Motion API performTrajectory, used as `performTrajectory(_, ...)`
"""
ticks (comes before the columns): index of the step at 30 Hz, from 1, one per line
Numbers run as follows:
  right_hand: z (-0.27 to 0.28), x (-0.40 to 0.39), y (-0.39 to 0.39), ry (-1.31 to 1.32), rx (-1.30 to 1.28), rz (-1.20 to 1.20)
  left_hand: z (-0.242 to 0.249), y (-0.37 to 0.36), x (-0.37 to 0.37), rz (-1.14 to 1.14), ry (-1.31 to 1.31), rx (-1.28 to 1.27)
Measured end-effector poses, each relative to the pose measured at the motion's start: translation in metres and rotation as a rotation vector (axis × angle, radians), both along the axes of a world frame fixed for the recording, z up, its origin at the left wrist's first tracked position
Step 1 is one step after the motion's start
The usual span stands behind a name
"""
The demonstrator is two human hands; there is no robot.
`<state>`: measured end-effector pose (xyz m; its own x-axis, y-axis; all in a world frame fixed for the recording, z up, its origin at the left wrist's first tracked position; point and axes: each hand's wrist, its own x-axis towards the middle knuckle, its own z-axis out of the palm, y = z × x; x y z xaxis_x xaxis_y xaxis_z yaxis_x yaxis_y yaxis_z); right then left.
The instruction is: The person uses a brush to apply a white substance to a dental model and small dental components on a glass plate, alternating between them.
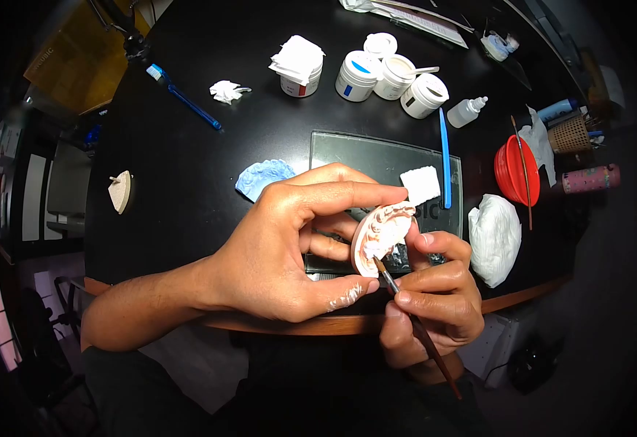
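My left hand (278,237) holds a pale pink dental cast (362,240) by its ends, between the thumb below and the fingers above. White smears mark that thumb. My right hand (442,291) pinches a thin brush (426,339) with a dark red-brown handle. Its bristle tip touches, or nearly touches, the lower end of the cast's tooth row. Beneath both hands lies a glass slab (366,149), with a white folded pad (420,185) and a blue spatula (445,160) on it. A blue toothed mould (262,178) is partly hidden behind my left hand.
Several white jars (355,84) line the back, beside a dropper bottle (467,111). A blue toothbrush (187,100) and crumpled tissue (227,91) lie left of them. Right stand a red bowl (506,171) and white bundle (495,240). A beige cast piece (119,192) lies far left.
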<state>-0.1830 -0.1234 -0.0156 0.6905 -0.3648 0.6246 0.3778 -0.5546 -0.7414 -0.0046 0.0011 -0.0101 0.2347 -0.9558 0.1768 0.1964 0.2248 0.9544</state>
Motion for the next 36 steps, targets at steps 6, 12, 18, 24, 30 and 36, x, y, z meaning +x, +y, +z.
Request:
performTrajectory(6,-0.0014,-0.0006,-0.0004,-0.012,0.008,0.011,-0.0021,-0.0002,0.0006,-0.002,-0.025,-0.016)
performTrajectory(12,-0.0014,-0.0007,-0.0007,-0.013,0.013,0.019,-0.0029,-0.0004,-0.0005,0.010,-0.019,-0.024)
performTrajectory(18,-0.0011,-0.0005,0.0000,0.002,0.006,0.008,-0.0030,-0.0011,0.0002,0.009,-0.028,-0.021)
performTrajectory(24,-0.0011,-0.0004,0.0003,-0.005,0.005,0.011,-0.0020,-0.0010,-0.0003,0.017,-0.045,-0.029)
performTrajectory(30,-0.0027,-0.0025,-0.0018,-0.020,0.030,0.031,-0.0008,-0.0018,-0.0005,0.064,-0.082,-0.039)
performTrajectory(36,-0.0037,-0.0013,-0.0008,-0.012,0.041,0.023,-0.0022,-0.0024,0.0001,0.086,-0.038,-0.030)
